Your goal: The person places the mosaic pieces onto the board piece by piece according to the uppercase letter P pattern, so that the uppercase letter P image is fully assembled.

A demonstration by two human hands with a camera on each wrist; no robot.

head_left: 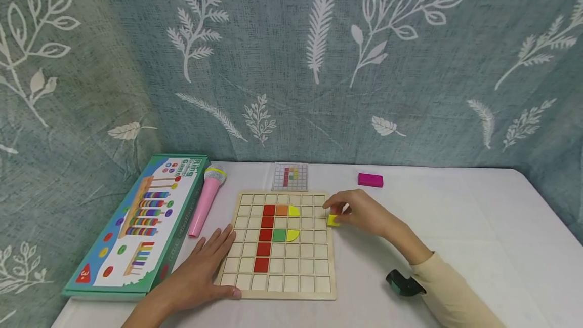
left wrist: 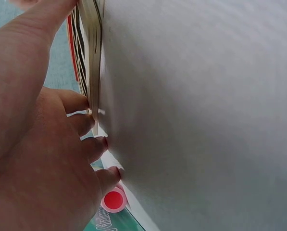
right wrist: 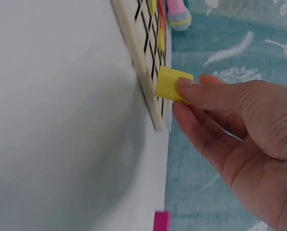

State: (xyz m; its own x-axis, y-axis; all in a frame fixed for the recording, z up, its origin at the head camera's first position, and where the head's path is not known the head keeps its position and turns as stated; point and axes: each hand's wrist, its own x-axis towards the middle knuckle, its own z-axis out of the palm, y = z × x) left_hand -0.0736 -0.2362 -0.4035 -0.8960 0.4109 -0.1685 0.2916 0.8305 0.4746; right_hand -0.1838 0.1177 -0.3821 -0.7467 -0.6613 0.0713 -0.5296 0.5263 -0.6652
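A wooden grid board point(head_left: 291, 281) lies flat in front of me, with red, orange, green and yellow tiles set in some of its cells. My left hand point(head_left: 200, 270) rests at the board's left side, fingers spread, the thumb at its front left corner; in the left wrist view the fingertips meet the board's edge. Between thumb and fingers, my right hand point(head_left: 364, 212) pinches a yellow square tile point(right wrist: 169, 83) beside the board's right edge. Behind the board is a small pattern card point(head_left: 290, 176) printed with a coloured grid.
At the left lies a green-edged game box point(head_left: 136, 227), with a pink toy microphone point(head_left: 206, 201) along its right side. A magenta block point(head_left: 370, 180) sits at the back right. Patterned cloth point(head_left: 291, 65) hangs behind the white table point(head_left: 478, 227).
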